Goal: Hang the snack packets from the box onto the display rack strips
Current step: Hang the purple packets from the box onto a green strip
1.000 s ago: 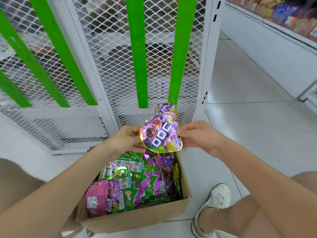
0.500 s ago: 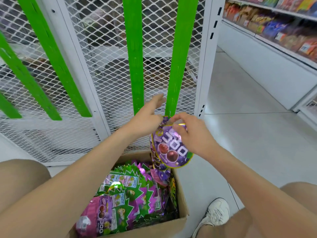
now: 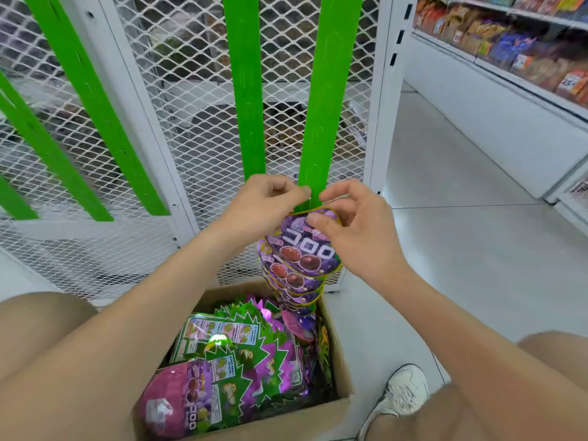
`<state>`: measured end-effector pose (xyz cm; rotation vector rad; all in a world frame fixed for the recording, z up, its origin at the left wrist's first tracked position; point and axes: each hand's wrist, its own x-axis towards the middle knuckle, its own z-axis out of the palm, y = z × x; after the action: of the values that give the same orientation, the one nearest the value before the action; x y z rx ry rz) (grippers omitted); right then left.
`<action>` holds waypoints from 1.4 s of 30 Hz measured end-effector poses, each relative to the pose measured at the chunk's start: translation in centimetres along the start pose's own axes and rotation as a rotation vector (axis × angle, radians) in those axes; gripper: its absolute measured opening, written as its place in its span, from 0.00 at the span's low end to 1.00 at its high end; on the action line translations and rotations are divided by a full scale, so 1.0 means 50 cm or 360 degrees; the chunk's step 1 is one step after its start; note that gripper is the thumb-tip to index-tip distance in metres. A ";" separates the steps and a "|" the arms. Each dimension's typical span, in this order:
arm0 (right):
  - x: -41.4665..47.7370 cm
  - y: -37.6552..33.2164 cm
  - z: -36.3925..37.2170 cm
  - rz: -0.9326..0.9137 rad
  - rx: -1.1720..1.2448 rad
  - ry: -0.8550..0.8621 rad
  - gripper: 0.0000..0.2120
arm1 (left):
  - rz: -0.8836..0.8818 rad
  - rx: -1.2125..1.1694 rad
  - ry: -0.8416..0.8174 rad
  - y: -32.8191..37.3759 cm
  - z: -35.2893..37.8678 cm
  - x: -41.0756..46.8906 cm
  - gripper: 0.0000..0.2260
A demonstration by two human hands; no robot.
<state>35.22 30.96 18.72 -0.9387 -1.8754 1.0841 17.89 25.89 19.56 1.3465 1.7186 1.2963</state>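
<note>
A purple snack packet (image 3: pixel 305 249) sits at the bottom of the right green display strip (image 3: pixel 331 100), on top of several purple packets that hang below it. My right hand (image 3: pixel 356 237) pinches the packet's top edge with thumb and fingers. My left hand (image 3: pixel 264 202) pinches the lower end of that strip just left of the packet's top. Below, an open cardboard box (image 3: pixel 340 354) holds several green and purple packets (image 3: pixel 241 358).
Three more green strips (image 3: pixel 245 90) hang on the white mesh rack (image 3: pixel 178 100) to the left. A white shelf unit with packaged goods (image 3: pixel 515 55) runs along the right. My knees flank the box and a white shoe (image 3: pixel 401 393) rests on the tiled floor.
Both hands rose from above the box to the right strip's lower end. The packet was turned upright and brought to the strip. My left hand went from open fingers to pinching the strip.
</note>
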 end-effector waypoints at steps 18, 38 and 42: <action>0.004 -0.018 0.020 0.0037 0.0114 0.0148 0.10 | 0.0141 0.0070 -0.0115 -0.021 -0.037 -0.032 0.06; 0.059 0.102 0.011 -0.0055 -0.0671 0.0041 0.13 | 0.0421 0.1202 0.0518 -0.125 0.092 -0.107 0.08; 0.070 0.142 0.008 0.0057 -0.0919 -0.0112 0.07 | -0.0011 0.1822 -0.0264 -0.259 0.158 -0.132 0.13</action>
<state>34.86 36.47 13.02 -1.2638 -2.2908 0.5984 22.15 22.12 4.02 1.9172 2.4201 0.0551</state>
